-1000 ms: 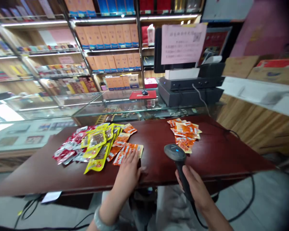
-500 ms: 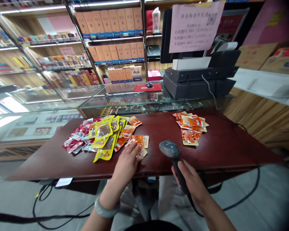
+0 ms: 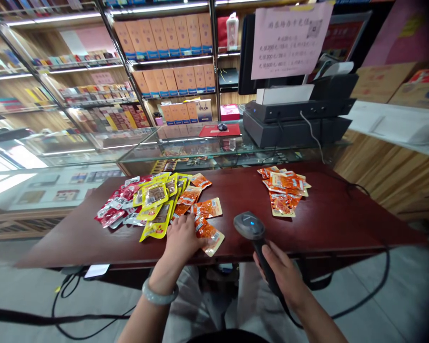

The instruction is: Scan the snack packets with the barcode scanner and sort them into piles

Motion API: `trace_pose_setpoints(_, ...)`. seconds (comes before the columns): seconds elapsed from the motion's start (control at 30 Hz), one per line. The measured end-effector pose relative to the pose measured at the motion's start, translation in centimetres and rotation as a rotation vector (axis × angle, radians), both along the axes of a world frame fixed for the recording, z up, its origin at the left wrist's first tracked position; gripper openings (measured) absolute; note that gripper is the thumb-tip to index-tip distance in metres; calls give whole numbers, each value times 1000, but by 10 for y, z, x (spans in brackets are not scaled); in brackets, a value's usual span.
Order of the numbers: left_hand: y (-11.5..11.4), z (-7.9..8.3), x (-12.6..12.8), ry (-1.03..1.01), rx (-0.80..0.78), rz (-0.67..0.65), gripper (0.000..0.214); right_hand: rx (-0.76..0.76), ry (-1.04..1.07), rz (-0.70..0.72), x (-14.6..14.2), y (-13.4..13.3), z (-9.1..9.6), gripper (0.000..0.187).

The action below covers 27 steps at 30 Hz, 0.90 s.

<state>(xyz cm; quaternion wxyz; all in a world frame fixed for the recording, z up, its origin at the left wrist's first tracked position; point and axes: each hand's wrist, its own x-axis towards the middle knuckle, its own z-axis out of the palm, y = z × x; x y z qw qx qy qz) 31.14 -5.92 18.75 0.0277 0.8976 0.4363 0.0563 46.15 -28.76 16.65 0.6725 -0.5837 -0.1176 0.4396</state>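
My left hand (image 3: 180, 239) lies on the dark red table (image 3: 314, 228), its fingers pinched on an orange snack packet (image 3: 209, 234) near the front edge. Behind it spreads a heap of yellow, red and orange snack packets (image 3: 153, 202). My right hand (image 3: 284, 274) is wrapped round the handle of a black barcode scanner (image 3: 252, 228), whose head hangs over the table's front edge, right of the held packet. A smaller pile of orange packets (image 3: 284, 189) lies at the far right of the table.
A glass display counter (image 3: 186, 150) stands behind the table, with a black till and printer (image 3: 295, 116) on it and a pink notice above. Shelves of boxed goods (image 3: 171, 52) fill the back. The scanner cable (image 3: 361, 295) trails to the floor at right.
My left hand has drawn one orange packet out of the heap toward the table's front edge. The camera tilted down a little; the scanner stayed almost in place.
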Motion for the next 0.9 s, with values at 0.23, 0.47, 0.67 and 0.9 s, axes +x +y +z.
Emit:
trace_pose_setpoints(0.23, 1, -2, 17, -308, -277, 63, 27, 18, 4, -21, 4, -1, -2, 58)
trace_pose_setpoints(0.47, -11, -8, 63, -551, -364, 13, 22, 61, 13, -64, 18, -9, 4, 54)
trace_pose_setpoints(0.67, -13, -13, 87, -634, -458, -16, 21, 87, 24, -40, 27, -19, -2, 52)
trace_pose_setpoints(0.9, -30, -14, 161, -1002, -1213, -50, 38, 94, 39, -199, 40, -28, -5, 54)
